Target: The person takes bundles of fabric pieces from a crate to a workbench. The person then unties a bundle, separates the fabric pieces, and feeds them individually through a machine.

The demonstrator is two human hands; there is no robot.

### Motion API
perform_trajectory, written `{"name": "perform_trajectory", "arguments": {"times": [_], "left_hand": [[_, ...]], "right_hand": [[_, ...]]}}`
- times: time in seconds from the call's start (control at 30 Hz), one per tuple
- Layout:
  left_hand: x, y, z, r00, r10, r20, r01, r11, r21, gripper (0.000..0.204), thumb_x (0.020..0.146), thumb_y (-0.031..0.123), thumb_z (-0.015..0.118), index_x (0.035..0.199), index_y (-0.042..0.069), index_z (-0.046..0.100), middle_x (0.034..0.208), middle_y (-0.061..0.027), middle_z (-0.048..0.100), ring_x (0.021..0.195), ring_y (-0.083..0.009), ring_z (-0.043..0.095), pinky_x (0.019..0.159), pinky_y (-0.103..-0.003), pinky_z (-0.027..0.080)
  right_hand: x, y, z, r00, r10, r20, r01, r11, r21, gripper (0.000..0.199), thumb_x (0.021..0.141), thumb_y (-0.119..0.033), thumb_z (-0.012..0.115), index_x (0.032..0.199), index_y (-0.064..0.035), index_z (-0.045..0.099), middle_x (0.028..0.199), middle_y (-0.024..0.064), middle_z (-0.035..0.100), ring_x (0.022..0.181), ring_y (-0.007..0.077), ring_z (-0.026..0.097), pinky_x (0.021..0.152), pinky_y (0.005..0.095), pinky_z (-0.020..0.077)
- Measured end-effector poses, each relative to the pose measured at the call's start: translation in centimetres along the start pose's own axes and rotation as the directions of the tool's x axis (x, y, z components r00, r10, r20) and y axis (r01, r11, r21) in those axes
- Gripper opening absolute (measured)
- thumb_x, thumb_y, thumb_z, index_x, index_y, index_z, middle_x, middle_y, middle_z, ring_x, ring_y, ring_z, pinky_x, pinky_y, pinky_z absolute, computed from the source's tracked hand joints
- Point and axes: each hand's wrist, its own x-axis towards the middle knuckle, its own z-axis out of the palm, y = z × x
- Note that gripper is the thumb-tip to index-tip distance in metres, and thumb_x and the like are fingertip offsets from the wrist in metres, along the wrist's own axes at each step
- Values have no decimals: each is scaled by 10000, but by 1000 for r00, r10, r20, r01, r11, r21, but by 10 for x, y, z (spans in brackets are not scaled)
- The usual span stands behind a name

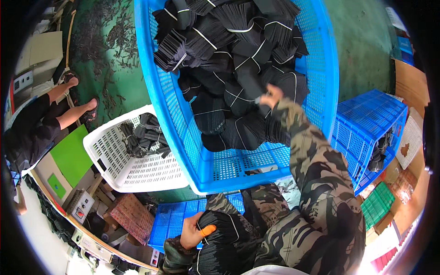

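Observation:
My left hand (192,233), with an orange cover on one finger, is closed on a bundle of black fabric pieces (220,227) tied with white bands. The bundle rests against my body, above my lap. My right hand (272,96) reaches into a big blue crate (323,78). Its blurred fingers are at the edge of a black bundle (247,75); whether they grip it I cannot make out. Many similar banded bundles (208,34) lie heaped in the crate, mostly toward its far end.
A white basket (153,176) with loose black pieces stands left of the crate. Another blue crate (366,121) is at the right, near a green basket (378,204). Black scraps (121,36) litter the green floor. A person's legs (68,117) show at the far left.

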Motion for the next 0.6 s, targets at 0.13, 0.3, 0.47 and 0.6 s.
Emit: {"name": "perform_trajectory", "arguments": {"times": [0.13,0.3,0.47,0.6], "left_hand": [[10,-11,2,1000,-10,13,10,1000,2,353,757,220,736,952,-45,607,787,-39,639,752,-75,549,665,-246,457],[10,-9,-2,996,59,-69,-53,995,85,539,809,345,663,1151,-41,505,858,-73,650,776,-99,556,689,-259,458],[14,4,11,968,56,-243,-103,977,-186,842,820,390,648,1401,-9,188,1025,-119,580,799,-121,584,680,-241,464],[17,12,10,980,-11,-196,-13,993,-120,735,813,316,675,1360,19,285,951,-62,572,742,-87,573,637,-210,458]], "right_hand": [[89,-16,-61,935,267,234,-320,918,232,333,591,-223,693,865,-36,665,743,88,639,751,187,613,659,316,478],[-13,-80,6,593,-186,783,264,964,29,517,555,-304,736,970,-15,627,831,156,620,766,285,617,650,384,491],[-184,-174,25,212,-502,839,159,865,477,432,625,-153,625,1048,-77,584,937,135,580,929,329,555,788,426,455],[-190,-198,13,254,-409,877,169,911,376,438,603,-150,635,1030,-69,582,926,131,574,914,331,560,774,422,458]]}}
